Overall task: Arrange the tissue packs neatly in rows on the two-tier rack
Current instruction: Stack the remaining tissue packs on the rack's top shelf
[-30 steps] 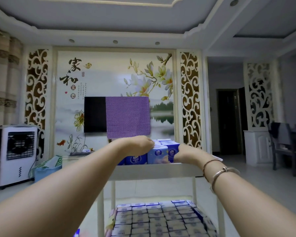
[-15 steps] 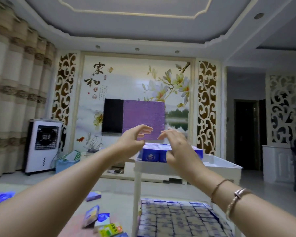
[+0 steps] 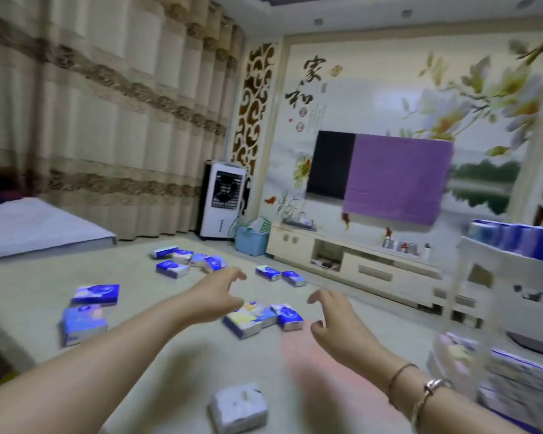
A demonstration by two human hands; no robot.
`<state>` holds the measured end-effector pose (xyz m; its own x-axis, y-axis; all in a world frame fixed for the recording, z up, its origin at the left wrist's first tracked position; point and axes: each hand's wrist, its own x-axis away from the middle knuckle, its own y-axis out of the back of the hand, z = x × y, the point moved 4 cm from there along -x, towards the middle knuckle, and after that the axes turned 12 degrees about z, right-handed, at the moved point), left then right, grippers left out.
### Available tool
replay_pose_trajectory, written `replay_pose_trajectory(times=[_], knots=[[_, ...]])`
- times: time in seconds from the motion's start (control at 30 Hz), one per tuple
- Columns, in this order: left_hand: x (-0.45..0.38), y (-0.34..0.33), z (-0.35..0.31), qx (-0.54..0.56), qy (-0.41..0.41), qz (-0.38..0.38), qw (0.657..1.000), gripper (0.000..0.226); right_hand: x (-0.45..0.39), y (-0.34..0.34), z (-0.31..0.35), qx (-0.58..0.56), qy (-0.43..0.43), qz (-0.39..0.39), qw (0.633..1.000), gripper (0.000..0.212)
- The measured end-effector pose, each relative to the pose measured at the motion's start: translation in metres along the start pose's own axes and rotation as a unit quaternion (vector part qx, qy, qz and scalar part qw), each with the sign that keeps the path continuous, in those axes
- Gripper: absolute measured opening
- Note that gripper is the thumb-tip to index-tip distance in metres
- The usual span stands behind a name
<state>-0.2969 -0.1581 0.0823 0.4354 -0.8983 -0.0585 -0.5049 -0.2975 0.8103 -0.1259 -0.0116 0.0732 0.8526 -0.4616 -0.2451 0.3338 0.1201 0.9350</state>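
Both empty hands, left hand (image 3: 215,297) and right hand (image 3: 334,317), hover over boxy tissue packs (image 3: 264,316)

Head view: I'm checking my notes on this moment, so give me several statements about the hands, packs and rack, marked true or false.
1. Both hands hold nothing. True: the left hand and right hand reach out with spread fingers, gripping nothing.
2. Tissue packs lie scattered on the floor. True, such as the cluster of packs between the hands.
3. The rack stands at the left of the view. False: the rack is at the right edge.
4. The rack's top tier has no packs. False: blue packs sit there.
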Motion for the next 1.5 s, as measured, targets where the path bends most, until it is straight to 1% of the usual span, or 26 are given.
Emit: replay_pose_trajectory(times=[0.07,0.1,0.17,0.2,0.27,0.33,0.37,0.43,0.5,0.57,0.63,0.7,0.8,0.9,0.97,1.03,1.1,1.17,1.23,1.33,1.4,1.43,1.5], knots=[[-0.014,-0.017,0.028,0.008,0.028,0.015,0.999,0.057,-0.024,-0.026,0.002,-0.029,-0.033,0.023,0.999,0.035],[-0.024,-0.025,0.041,0.017,0.047,0.018,0.999,0.065,-0.038,-0.040,0.002,-0.045,-0.046,0.031,0.997,0.033],[-0.043,-0.042,0.056,0.038,0.084,0.017,0.996,0.090,-0.059,-0.060,-0.002,-0.082,-0.068,0.029,0.994,0.034],[-0.052,-0.051,0.058,0.049,0.098,0.016,0.994,0.100,-0.067,-0.068,-0.007,-0.100,-0.080,0.023,0.992,0.036],[-0.070,-0.067,0.060,0.069,0.115,0.014,0.991,0.114,-0.079,-0.081,-0.016,-0.125,-0.106,0.003,0.986,0.043],[-0.085,-0.082,0.060,0.065,0.121,0.005,0.990,0.122,-0.087,-0.090,-0.026,-0.134,-0.128,-0.021,0.982,0.050],[-0.094,-0.088,0.061,0.052,0.122,-0.007,0.991,0.123,-0.091,-0.096,-0.033,-0.136,-0.140,-0.028,0.980,0.053],[-0.105,-0.093,0.061,0.016,0.123,-0.041,0.991,0.116,-0.093,-0.105,-0.044,-0.137,-0.164,-0.027,0.977,0.053],[-0.115,-0.094,0.059,-0.011,0.121,-0.071,0.990,0.105,-0.092,-0.113,-0.053,-0.146,-0.185,-0.027,0.972,0.044],[-0.123,-0.093,0.058,-0.028,0.116,-0.090,0.989,0.092,-0.094,-0.114,-0.061,-0.167,-0.183,-0.043,0.968,0.041],[-0.129,-0.093,0.060,-0.018,0.107,-0.091,0.990,0.081,-0.093,-0.112,-0.067,-0.212,-0.177,-0.068,0.959,0.037],[-0.130,-0.091,0.064,0.022,0.087,-0.088,0.992,0.077,-0.092,-0.104,-0.068,-0.285,-0.172,-0.104,0.937,0.031],[-0.129,-0.090,0.061,0.082,0.024,-0.097,0.992,0.074,-0.086,-0.089,-0.072,-0.321,-0.187,-0.144,0.917,0.022],[-0.123,-0.091,0.048,0.101,-0.068,-0.107,0.987,0.069,-0.082,-0.079,-0.080,-0.325,-0.201,-0.166,0.909,0.021],[-0.118,-0.094,0.036,0.095,-0.134,-0.109,0.980,0.068,-0.083,-0.077,-0.086,-0.320,-0.205,-0.170,0.909,0.026],[-0.113,-0.098,0.020,0.051,-0.200,-0.109,0.972,0.064,-0.082,-0.074,-0.094,-0.316,-0.211,-0.177,0.908,0.038],[-0.111,-0.102,0.010,0.008,-0.245,-0.114,0.963,0.063,-0.083,-0.070,-0.098,-0.317,-0.202,-0.157,0.913,0.046],[-0.111,-0.103,0.005,-0.005,-0.268,-0.124,0.955,0.065,-0.084,-0.066,-0.098,-0.347,-0.181,-0.123,0.912,0.044],[-0.112,-0.103,0.005,0.004,-0.269,-0.112,0.957,0.065,-0.084,-0.064,-0.095,-0.406,-0.166,-0.090,0.894,0.040],[-0.114,-0.106,0.008,-0.003,-0.252,-0.081,0.964,0.066,-0.085,-0.073,-0.091,-0.476,-0.143,-0.013,0.868,0.046],[-0.114,-0.107,0.009,-0.002,-0.246,-0.070,0.967,0.067,-0.085,-0.080,-0.088,-0.474,-0.125,0.038,0.871,0.050],[-0.115,-0.107,0.010,0.004,-0.245,-0.065,0.967,0.068,-0.085,-0.082,-0.087,-0.467,-0.107,0.058,0.876,0.049],[-0.116,-0.107,0.013,0.009,-0.236,-0.059,0.970,0.074,-0.085,-0.083,-0.086,-0.464,-0.081,0.067,0.879,0.031]])
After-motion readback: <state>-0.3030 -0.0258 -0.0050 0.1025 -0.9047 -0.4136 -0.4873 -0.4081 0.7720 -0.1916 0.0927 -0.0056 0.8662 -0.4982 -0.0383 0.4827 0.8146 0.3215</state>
